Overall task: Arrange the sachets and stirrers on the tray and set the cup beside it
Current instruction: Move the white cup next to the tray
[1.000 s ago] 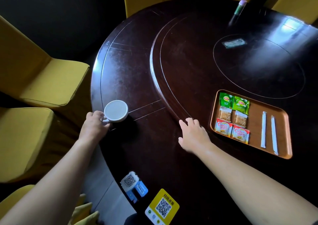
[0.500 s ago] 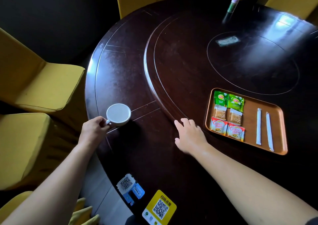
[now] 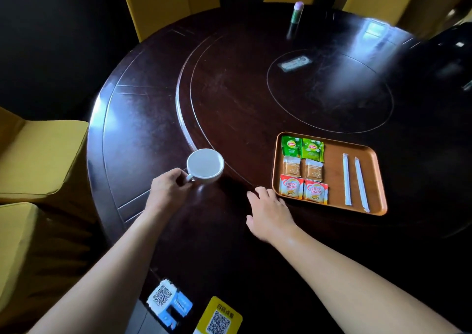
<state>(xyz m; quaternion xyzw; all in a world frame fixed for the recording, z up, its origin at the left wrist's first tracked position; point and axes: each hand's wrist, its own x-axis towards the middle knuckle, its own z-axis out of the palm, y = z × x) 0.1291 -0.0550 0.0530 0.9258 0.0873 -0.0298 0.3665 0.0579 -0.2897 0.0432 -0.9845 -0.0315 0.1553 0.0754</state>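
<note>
My left hand [image 3: 167, 189] grips the handle of a white cup [image 3: 205, 165], which is upright at the rim of the turntable, left of the tray. The orange-brown tray [image 3: 332, 178] holds two green tea sachets [image 3: 302, 148], two tan sugar sachets [image 3: 303, 169] and two red Coffee mate sachets [image 3: 304, 192] in neat rows on its left half. Two white wrapped stirrers [image 3: 353, 180] lie side by side on its right half. My right hand [image 3: 270, 212] rests flat on the dark table, fingers apart, just off the tray's near left corner.
The round dark wooden table [image 3: 153, 129] has a raised turntable [image 3: 242, 91]. A green bottle [image 3: 297, 12] and a card [image 3: 295, 63] sit far back. QR code stickers [image 3: 194, 310] mark the near edge. Yellow chairs [image 3: 38, 155] ring the table.
My left hand has carried the cup to the right, from the table's left edge toward the tray. My right hand has shifted slightly closer to the tray's corner.
</note>
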